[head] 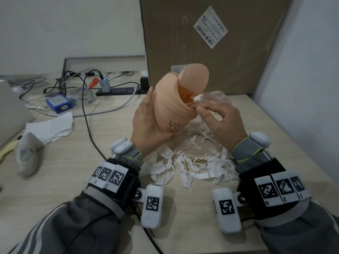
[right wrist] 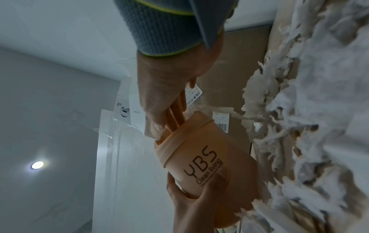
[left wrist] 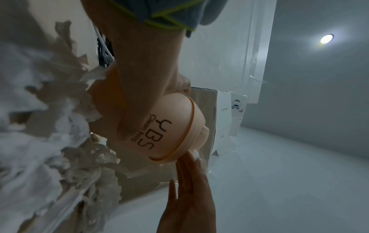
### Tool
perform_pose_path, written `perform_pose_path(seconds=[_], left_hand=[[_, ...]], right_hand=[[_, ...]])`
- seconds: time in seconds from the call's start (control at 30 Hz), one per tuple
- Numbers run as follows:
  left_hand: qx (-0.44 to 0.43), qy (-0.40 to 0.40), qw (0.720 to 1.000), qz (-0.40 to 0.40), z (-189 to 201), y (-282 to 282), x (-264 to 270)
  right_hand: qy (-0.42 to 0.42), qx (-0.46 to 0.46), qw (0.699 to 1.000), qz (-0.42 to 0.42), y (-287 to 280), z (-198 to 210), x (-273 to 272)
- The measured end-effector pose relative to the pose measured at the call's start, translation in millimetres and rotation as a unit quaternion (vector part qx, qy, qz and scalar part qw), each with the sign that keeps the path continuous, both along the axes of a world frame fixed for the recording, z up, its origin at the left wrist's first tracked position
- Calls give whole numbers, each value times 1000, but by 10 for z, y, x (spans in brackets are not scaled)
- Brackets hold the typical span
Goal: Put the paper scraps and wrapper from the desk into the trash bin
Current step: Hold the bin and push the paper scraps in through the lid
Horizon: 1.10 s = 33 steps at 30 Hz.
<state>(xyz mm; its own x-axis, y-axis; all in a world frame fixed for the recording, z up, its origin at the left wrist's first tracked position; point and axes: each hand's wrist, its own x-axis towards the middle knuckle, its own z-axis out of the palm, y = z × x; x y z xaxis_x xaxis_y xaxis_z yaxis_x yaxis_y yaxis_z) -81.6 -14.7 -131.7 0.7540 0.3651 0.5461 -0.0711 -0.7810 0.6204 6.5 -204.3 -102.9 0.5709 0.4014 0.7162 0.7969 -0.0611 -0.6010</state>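
Observation:
In the head view my left hand [head: 148, 125] grips a small peach trash bin [head: 170, 101] marked "YBS" from below and holds it tilted above the desk. Its swing lid [head: 194, 74] is tipped open. My right hand [head: 220, 118] is at the bin's mouth, pinching a crumpled clear wrapper [head: 214, 97] with a white scrap [head: 199, 97]. In the right wrist view its fingertips [right wrist: 175, 121] reach into the bin [right wrist: 199, 157]. A heap of torn white paper scraps [head: 192, 162] lies on the desk under both hands. The left wrist view shows the bin [left wrist: 169, 126] beside those scraps [left wrist: 49, 141].
A large cardboard box [head: 211, 43] stands behind the bin. At the back left are a power strip with cables [head: 117, 90], a tape roll [head: 80, 97] and a blue box [head: 58, 103]. A white tissue [head: 51, 127] and a soft grey-white object [head: 27, 153] lie at left.

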Motion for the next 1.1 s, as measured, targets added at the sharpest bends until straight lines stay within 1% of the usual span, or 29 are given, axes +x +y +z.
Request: perform_pose_path(seconds=[0.1,0.27,0.37,0.47,0.63,0.73,0.83,0.93,1.0,1.1], left_hand=[[-14,-2,1000,8,-38,54,23],[-28,2,999,27,10,6,-5],[-30,-2,999,25,25,-5,-18],[-24,4,999,29,34,-11,-23],[-9,11,999,31,15,19,-9],[0,11,999,33,8,28,0],[7,11,999,33,9,24,-5],[9,6,999,32,4,28,4],[5,3,1000,31,-2,38,13],[-2,-6,1000,23,-9,37,11]], right_hand=[[-15,37,999,-37,-16,15,-18],[-3,99,991,-94,-50,27,8],[-1,115,986,-120,-54,39,9],[13,107,988,-106,-52,42,-11],[46,119,991,-33,-31,65,-48],[32,76,997,-12,-41,73,-67],[-4,15,999,-30,-26,71,-67],[-33,2,999,-36,-8,35,-27],[-26,-10,998,-58,-4,7,6],[12,-41,996,-84,-6,-7,34]])
